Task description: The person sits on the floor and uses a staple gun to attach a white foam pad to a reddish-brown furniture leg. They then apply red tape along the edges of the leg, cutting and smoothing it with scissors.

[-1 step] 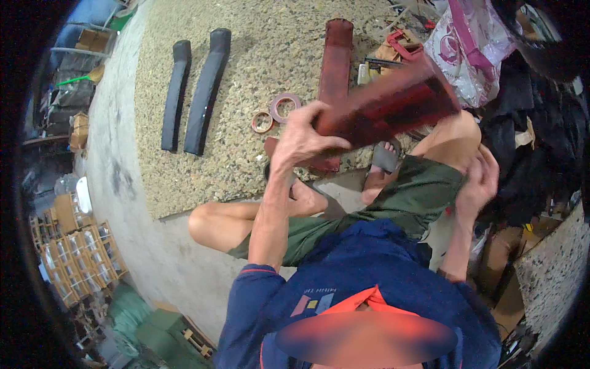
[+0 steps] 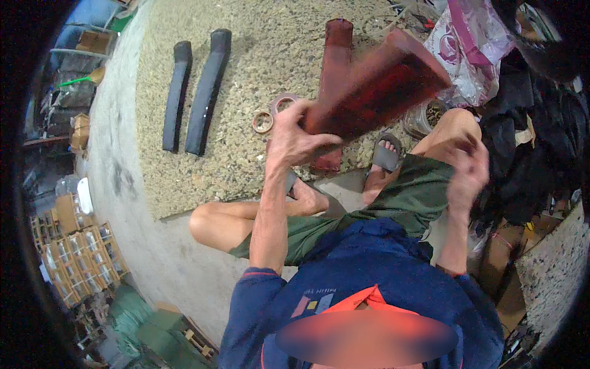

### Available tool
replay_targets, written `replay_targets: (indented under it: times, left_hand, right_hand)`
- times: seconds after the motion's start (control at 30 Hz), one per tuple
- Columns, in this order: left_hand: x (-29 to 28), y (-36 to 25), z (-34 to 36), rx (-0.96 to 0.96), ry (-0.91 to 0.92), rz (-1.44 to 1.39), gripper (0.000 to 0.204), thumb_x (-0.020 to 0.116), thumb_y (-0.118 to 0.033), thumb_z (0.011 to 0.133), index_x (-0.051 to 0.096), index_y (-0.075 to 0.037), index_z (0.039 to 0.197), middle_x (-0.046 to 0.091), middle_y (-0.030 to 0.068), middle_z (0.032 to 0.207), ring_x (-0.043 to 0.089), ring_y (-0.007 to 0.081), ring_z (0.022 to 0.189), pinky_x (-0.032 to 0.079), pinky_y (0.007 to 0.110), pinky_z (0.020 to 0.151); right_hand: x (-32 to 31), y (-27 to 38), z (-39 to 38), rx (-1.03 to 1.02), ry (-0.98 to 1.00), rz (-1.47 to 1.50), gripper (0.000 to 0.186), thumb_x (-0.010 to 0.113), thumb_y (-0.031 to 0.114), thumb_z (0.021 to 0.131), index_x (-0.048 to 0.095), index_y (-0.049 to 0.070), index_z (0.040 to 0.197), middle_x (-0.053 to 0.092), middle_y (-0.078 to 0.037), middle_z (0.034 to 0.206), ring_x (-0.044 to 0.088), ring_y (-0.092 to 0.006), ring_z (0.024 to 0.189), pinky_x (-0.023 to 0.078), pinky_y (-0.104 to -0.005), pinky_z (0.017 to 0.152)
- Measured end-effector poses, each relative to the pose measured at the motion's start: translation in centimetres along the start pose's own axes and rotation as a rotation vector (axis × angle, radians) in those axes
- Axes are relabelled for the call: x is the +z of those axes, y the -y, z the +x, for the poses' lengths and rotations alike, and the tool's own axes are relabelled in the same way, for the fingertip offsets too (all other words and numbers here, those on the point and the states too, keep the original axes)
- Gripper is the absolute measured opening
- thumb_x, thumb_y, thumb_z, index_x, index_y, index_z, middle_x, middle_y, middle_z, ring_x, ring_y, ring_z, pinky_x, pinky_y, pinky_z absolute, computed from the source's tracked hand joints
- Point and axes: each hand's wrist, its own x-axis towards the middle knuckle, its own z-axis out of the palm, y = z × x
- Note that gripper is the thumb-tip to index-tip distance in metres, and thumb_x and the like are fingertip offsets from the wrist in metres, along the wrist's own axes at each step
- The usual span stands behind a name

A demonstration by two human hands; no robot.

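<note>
My left hand (image 2: pixel 295 136) is wrapped round the near end of a long dark red piece (image 2: pixel 384 89), tilted with its wider, blurred end up and to the right. It looks like a leather-like sleeve or cover. Above my bare knee, my right hand (image 2: pixel 468 163) is apart from the piece; motion smears its fingers. Beneath the held piece, a second dark red piece (image 2: pixel 337 58) lies on the speckled mat (image 2: pixel 246 178), partly hidden. Beside my left hand lie a small tape roll (image 2: pixel 263 113) and a larger ring-shaped roll (image 2: pixel 281 98), partly covered.
Two long black pieces (image 2: pixel 177 98) (image 2: pixel 209 92) lie on the mat at left. At far right are a plastic bag (image 2: pixel 458 52), a clear tub (image 2: pixel 418 120) and a heap of black material (image 2: pixel 522 160). Slatted wooden crates (image 2: pixel 80 258) stand at far left.
The dark red piece has swung so its far end sits higher and slightly left, uncovering the clear tub. My left hand has shifted slightly left; my right hand has moved up and left.
</note>
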Motion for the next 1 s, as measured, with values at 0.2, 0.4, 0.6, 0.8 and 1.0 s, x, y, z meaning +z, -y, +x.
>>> replay_targets:
  times: [0.2, 0.4, 0.6, 0.8, 1.0]
  left_hand:
    - [-3.5, 0.4, -6.4, -0.079, -0.885, -0.555, 0.062, 0.087, 0.001, 0.083, 0.059, -0.001, 0.138, 0.069, 0.013, 0.13, 0.068, 0.0251, 0.114, 0.057, 0.04, 0.101]
    - [-4.2, 1.6, -15.9, -0.233, -1.192, -0.705, 0.066, 0.082, -0.013, 0.092, 0.048, -0.003, 0.148, 0.059, 0.0139, 0.145, 0.061, 0.0306, 0.129, 0.054, 0.052, 0.111]
    - [-7.8, -0.8, -27.3, -0.124, -1.199, -0.723, 0.093, 0.082, -0.05, 0.09, 0.038, -0.009, 0.161, 0.054, 0.0142, 0.155, 0.052, 0.0361, 0.143, 0.045, 0.056, 0.119]
    - [-13.5, -9.0, -37.0, -0.187, -1.253, -0.66, 0.107, 0.059, -0.08, 0.091, 0.031, -0.012, 0.168, 0.052, 0.0188, 0.157, 0.056, 0.0335, 0.14, 0.052, 0.052, 0.112]
    - [-10.1, -6.8, -36.0, -0.616, -1.263, -0.139, 0.045, 0.064, -0.026, 0.106, 0.056, -0.005, 0.146, 0.066, 0.0083, 0.126, 0.066, 0.0113, 0.102, 0.059, 0.029, 0.084]
  right_hand:
    - [20.1, 5.5, -6.1, -0.49, 0.693, 0.117, 0.124, 0.1, 0.026, 0.063, 0.031, 0.008, 0.164, 0.039, -0.028, 0.16, 0.044, -0.0434, 0.146, 0.037, -0.0528, 0.12]
    - [28.7, 5.7, -14.4, -0.647, 0.813, -0.045, 0.128, 0.097, 0.031, 0.061, 0.028, 0.007, 0.166, 0.031, -0.033, 0.158, 0.036, -0.0527, 0.144, 0.033, -0.0658, 0.114]
    - [32.6, 3.8, -12.8, -0.754, 1.235, 0.181, 0.132, 0.099, 0.033, 0.051, 0.035, 0.009, 0.164, 0.048, -0.024, 0.147, 0.048, -0.0461, 0.135, 0.037, -0.0581, 0.116]
    - [36.2, 4.4, -9.1, -1.029, 1.487, 0.265, 0.124, 0.093, 0.018, 0.052, 0.039, 0.013, 0.163, 0.053, -0.022, 0.141, 0.053, -0.0449, 0.126, 0.043, -0.0535, 0.111]
    - [34.4, 4.7, -11.2, -0.984, 1.579, -0.219, 0.129, 0.096, 0.021, 0.053, 0.033, 0.014, 0.166, 0.046, -0.021, 0.155, 0.044, -0.0485, 0.142, 0.036, -0.0639, 0.117]
